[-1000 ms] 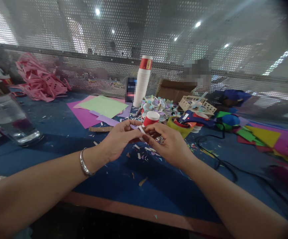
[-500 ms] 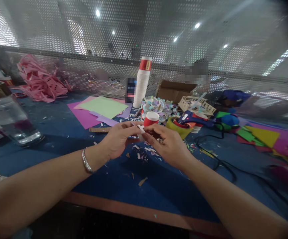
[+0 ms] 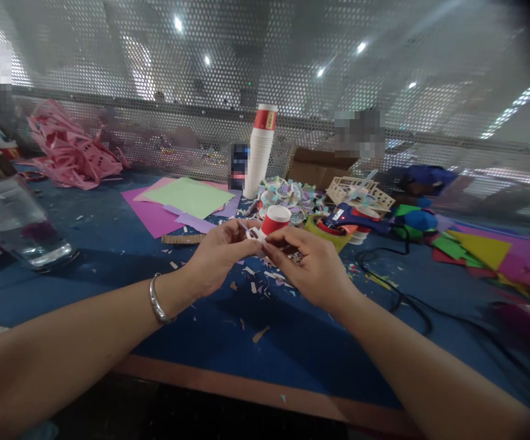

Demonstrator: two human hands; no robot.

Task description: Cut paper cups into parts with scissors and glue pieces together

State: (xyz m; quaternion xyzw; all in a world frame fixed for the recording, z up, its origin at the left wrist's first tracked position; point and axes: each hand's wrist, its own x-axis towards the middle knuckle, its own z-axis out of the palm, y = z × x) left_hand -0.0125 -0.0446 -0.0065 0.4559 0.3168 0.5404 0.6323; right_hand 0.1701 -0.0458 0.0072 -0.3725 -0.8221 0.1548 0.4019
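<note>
Head view, the only one here. A small white paper strip (image 3: 256, 234) is pinched between both hands just above the blue table (image 3: 292, 342), pretty much dead centre of the picture. The left hand (image 3: 217, 256) is closed narrow on the strip's left end, thumb and fingertips pressed together; a silver bangle (image 3: 157, 300) is worn on that wrist. The right hand (image 3: 313, 269) is closed on the other end from the 3 o'clock side, fingers curled in tight, so the two sets of fingertips are nearly touching each other.

Under the hands, a scatter of paper scraps (image 3: 260, 284) is spread over the table. Just past the strip at about 1 o'clock, a red and white paper cup (image 3: 275, 220) is seen, very near the fingertips; whether it's touched can't be told. Further out at 12 o'clock a tall stack of white cups (image 3: 259, 153) with a red one on top is stood against the perforated screen (image 3: 292, 91). At 10 o'clock, flat sheets of coloured paper (image 3: 177, 201) are laid out, green on top of purple, and a heap of pink cut paper (image 3: 70, 153) is piled well beyond that. A clear glass jar (image 3: 13, 214) is parked at 9 o'clock, well apart from the hands. Over at 2 o'clock a blue glue gun (image 3: 356, 217) is lying in the clutter, with its black cable (image 3: 406, 293) trailed across the table toward 4 o'clock.
</note>
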